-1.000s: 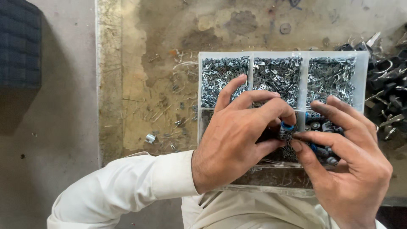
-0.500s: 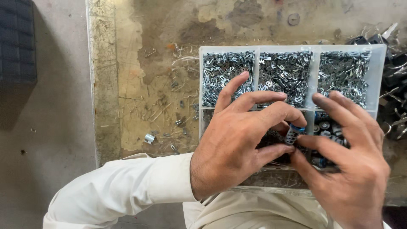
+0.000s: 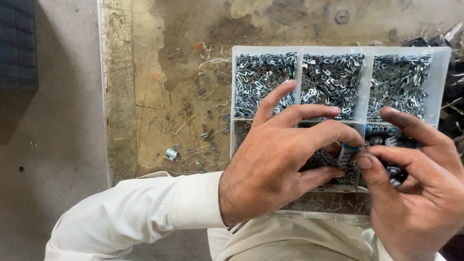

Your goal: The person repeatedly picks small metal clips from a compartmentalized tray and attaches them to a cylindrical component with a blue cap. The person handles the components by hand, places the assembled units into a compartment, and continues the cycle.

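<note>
A clear plastic compartment box [image 3: 298, 50] lies on a worn workbench [image 3: 164, 96]; its three far compartments are filled with several small silver metal clips [image 3: 332, 77]. My left hand [image 3: 280, 159] and my right hand [image 3: 415, 188] meet over the box's near row. Both pinch one small cylindrical part [image 3: 347, 154], silver with a blue band, between thumbs and fingertips. More blue-and-silver cylinders [image 3: 386, 135] lie in the near right compartment, partly hidden by my fingers.
Loose clips and a small metal ring [image 3: 171, 154] are scattered on the bench left of the box. Dark metal parts [image 3: 454, 92] pile at the right edge. A grey floor [image 3: 53, 145] and a dark crate [image 3: 17, 43] lie to the left.
My hands have shifted slightly right and nearer the camera, still pinching the small cylinder over the near row. The box stays in place.
</note>
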